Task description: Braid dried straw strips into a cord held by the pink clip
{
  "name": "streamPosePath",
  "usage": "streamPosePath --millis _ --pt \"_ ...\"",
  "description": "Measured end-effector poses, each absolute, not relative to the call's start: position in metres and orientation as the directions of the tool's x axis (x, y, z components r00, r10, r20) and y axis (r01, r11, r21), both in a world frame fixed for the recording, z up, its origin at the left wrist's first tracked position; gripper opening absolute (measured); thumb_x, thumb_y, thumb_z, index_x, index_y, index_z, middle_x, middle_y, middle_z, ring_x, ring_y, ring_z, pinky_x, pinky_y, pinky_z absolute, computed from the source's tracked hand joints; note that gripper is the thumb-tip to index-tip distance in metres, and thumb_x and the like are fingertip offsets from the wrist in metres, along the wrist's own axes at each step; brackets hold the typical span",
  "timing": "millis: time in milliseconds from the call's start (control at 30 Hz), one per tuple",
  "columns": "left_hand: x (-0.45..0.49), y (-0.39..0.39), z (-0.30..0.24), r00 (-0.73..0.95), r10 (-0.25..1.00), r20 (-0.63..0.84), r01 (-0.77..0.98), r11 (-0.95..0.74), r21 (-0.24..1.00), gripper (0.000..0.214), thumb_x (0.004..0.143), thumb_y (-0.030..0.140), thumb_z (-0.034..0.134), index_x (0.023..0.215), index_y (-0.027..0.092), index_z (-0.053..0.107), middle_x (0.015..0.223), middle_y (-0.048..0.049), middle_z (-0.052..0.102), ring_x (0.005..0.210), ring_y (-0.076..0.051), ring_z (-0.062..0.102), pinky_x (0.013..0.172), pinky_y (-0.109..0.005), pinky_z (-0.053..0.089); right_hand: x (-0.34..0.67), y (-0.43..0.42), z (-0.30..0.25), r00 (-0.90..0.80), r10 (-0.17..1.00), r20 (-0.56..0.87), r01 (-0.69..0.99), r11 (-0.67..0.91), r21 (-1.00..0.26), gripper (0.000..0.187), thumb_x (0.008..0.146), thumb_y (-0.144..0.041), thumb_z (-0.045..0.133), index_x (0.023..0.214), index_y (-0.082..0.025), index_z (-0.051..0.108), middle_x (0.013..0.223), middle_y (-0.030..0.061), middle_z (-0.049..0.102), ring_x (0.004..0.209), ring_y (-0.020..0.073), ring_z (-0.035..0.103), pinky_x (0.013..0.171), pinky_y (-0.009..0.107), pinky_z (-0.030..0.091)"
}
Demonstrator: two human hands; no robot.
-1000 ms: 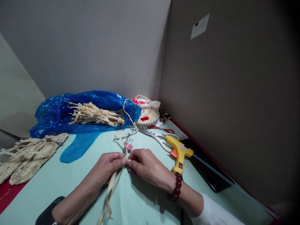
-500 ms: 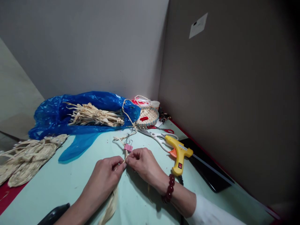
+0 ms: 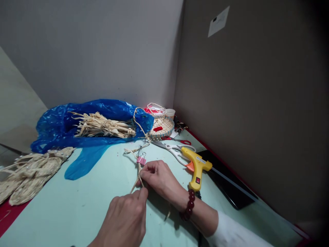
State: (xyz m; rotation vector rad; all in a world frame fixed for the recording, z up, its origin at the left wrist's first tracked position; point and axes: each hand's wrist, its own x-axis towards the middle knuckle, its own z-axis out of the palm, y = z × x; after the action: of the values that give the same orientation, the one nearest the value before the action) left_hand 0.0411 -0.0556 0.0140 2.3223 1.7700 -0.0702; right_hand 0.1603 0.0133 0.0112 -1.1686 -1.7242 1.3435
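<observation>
A thin pale braid of dried plant fibre (image 3: 139,168) runs down from a pink binder clip (image 3: 141,160) on the table. Just below the clip, my right hand (image 3: 159,178) pinches the braid between thumb and fingertips; a dark red bead bracelet circles that wrist. Closer to me, my left hand (image 3: 125,216) is closed on a fibre strand (image 3: 141,181), its knuckles facing up and its fingertips hidden. Another strand (image 3: 134,187) slants down to the left between the hands. A loose strand end (image 3: 168,213) hangs beneath my right wrist.
A yellow glue gun (image 3: 197,168), white-handled scissors (image 3: 177,154) and a black flat device (image 3: 231,192) lie right. Behind are a blue plastic bag (image 3: 56,120) with a fibre bundle (image 3: 105,125) and a woven tray (image 3: 167,128). Woven slippers (image 3: 33,178) sit left.
My left hand has moved down toward me and turned knuckles up, drawing a strand taut. My right hand stays at the braid below the clip.
</observation>
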Motion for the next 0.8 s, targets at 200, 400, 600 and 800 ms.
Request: streamPosePath --millis 200,400,600,800 --pt "0.042 -0.053 0.017 0.327 0.919 -0.223 0.945 -0.319 0.07 0.048 0.076 -0.004 0.031 0.108 0.015 0.061 0.099 -0.0144 0.072 0.09 -0.03 0.068 0.071 -0.04 0.048 0.159 0.017 0.007 -0.43 0.896 -0.109 0.158 -0.044 -0.986 0.011 0.071 -0.018 0.055 0.066 -0.013 0.063 0.07 0.0071 0.07 0.059 0.0137 0.057 0.055 0.021 0.041" --pt "0.01 -0.03 0.029 0.03 0.993 0.118 0.898 -0.079 0.432 0.03 0.09 0.038 0.041 0.081 0.02 0.063 0.083 -0.0082 0.068 0.075 -0.023 0.061 0.068 -0.034 0.042 0.159 0.019 0.001 -0.394 0.917 -0.058 0.259 0.05 -0.965 0.01 0.069 -0.016 0.055 0.069 -0.014 0.065 0.068 0.005 0.07 0.062 0.0142 0.057 0.053 0.02 0.038" --pt "-0.005 -0.003 0.014 0.208 0.919 -0.334 0.289 0.268 0.919 0.031 0.076 0.039 0.061 0.095 0.015 0.057 0.076 -0.0023 0.066 0.038 -0.003 0.026 0.037 -0.02 0.015 0.163 0.016 0.009 -0.451 0.893 -0.001 0.335 0.167 -0.927 0.018 0.071 -0.009 0.05 0.074 -0.014 0.067 0.071 0.0037 0.071 0.063 0.0117 0.055 0.056 0.019 0.036" --pt "0.0 -0.005 0.013 0.191 0.916 -0.352 0.303 0.286 0.909 0.023 0.076 0.036 0.061 0.08 0.014 0.061 0.064 0.0014 0.061 0.038 -0.003 0.027 0.037 -0.018 0.02 0.166 0.014 0.02 -0.489 0.872 -0.011 0.417 0.223 -0.881 0.022 0.074 -0.007 0.047 0.068 -0.014 0.067 0.068 0.0023 0.07 0.061 0.0114 0.053 0.057 0.021 0.035"
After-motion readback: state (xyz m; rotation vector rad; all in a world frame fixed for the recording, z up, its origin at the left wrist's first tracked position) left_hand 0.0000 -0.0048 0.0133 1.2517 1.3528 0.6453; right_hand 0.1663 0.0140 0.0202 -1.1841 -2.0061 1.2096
